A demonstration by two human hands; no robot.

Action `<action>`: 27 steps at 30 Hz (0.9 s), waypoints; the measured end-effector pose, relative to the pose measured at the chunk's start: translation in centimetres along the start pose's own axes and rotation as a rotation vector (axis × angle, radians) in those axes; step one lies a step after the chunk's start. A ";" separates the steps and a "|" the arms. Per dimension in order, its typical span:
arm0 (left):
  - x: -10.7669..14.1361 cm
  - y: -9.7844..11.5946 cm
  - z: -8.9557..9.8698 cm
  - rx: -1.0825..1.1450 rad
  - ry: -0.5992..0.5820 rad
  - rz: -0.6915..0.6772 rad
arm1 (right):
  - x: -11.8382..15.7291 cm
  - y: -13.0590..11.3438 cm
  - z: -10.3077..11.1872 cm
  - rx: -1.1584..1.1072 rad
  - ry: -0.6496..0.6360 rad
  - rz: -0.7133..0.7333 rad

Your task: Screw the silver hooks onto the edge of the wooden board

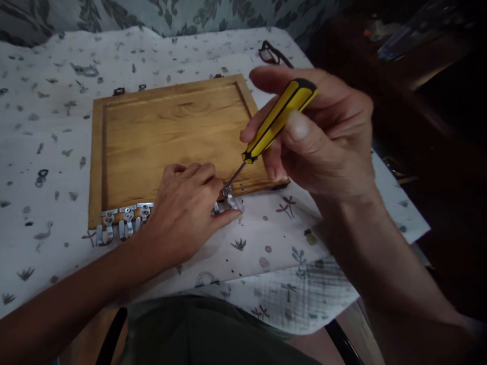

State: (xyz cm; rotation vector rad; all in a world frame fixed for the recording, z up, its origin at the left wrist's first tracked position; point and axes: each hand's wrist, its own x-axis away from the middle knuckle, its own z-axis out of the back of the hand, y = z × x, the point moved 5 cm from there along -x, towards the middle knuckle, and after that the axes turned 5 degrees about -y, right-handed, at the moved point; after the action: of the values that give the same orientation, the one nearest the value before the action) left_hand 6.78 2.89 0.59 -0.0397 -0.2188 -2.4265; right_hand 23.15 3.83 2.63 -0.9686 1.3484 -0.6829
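A wooden framed panel [171, 132] lies on the cloth-covered table, with several silver metal hooks [128, 218] along its near edge. My left hand [186, 208] is closed over that edge, fingers bent on the wood. Its thumb reaches under the rightmost metal hook [230, 198], and the hand hides the hooks in the middle. My right hand [323, 132] grips a yellow and black screwdriver [277, 121] by its handle, tilted, one finger raised off it. The screwdriver's tip meets the top of the rightmost hook; any screw there is too small to make out.
A pair of glasses [272, 53] rests at the table's far right. Small dark hardware [119, 91] sits on the panel's far edge. The patterned tablecloth [41, 152] hangs over the near edge above my lap. A patterned curtain or wall [171, 15] stands behind; dark furniture is at right.
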 end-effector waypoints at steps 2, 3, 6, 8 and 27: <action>-0.1 0.0 0.0 0.001 -0.012 0.008 | -0.1 0.2 0.0 -0.021 -0.028 -0.010; -0.1 0.0 0.1 0.002 -0.017 0.011 | -0.1 0.2 0.0 -0.029 -0.020 -0.002; -0.1 0.0 0.0 0.001 -0.015 0.010 | -0.2 -0.1 0.0 -0.036 0.052 0.024; 0.0 0.0 -0.1 -0.001 -0.011 0.003 | -0.1 -0.1 -0.1 -0.045 0.068 0.016; 0.0 -0.1 -0.1 0.035 -0.007 0.004 | 0.6 0.1 0.2 -0.034 0.161 0.119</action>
State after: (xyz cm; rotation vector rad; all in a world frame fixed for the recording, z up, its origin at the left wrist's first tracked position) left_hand 6.75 2.93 0.52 -0.0325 -0.2641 -2.4178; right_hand 23.41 3.35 2.24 -0.8666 1.5506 -0.6600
